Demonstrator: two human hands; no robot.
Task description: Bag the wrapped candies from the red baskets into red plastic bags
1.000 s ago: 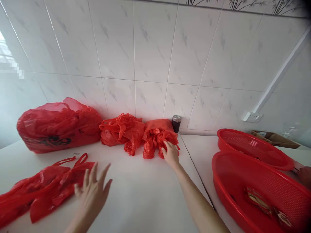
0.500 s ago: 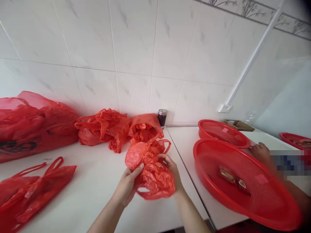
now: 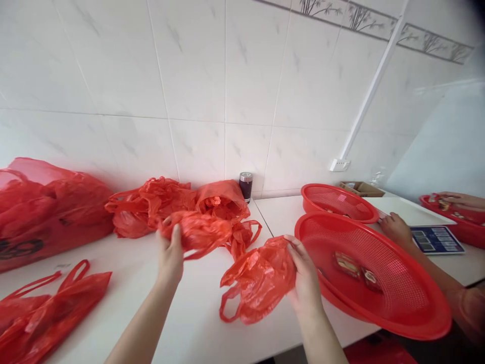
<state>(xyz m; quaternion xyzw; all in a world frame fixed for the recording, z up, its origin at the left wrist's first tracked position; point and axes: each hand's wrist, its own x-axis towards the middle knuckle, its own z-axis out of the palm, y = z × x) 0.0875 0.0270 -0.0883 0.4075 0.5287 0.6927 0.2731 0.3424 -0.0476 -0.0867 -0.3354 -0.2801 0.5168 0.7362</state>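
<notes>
Above the white table, my left hand (image 3: 171, 248) grips a crumpled red plastic bag (image 3: 204, 233), its fingers partly hidden by the plastic. Pinched at its upper right corner, a second red plastic bag (image 3: 261, 278) hangs from my right hand (image 3: 303, 268), with a handle loop at its lower left. Behind and between the two lies another crumpled red bag (image 3: 242, 237) with a loop. Farther back, against the wall, sit a heap of red bags (image 3: 151, 202) and an opened red bag with more bags inside (image 3: 223, 197).
A large red basket (image 3: 401, 253) with a few small packets stands right, a second red basket (image 3: 337, 199) behind it. A co-worker's hand (image 3: 396, 227) is near a scale (image 3: 437, 240). A dark tumbler (image 3: 246, 188) stands by the wall. Big red bags (image 3: 56, 217) lie left.
My hands have moved apart, left hand to the left and right hand to the right. The bunched red plastic is now separated, one bag in each hand. The view has shifted slightly right.
</notes>
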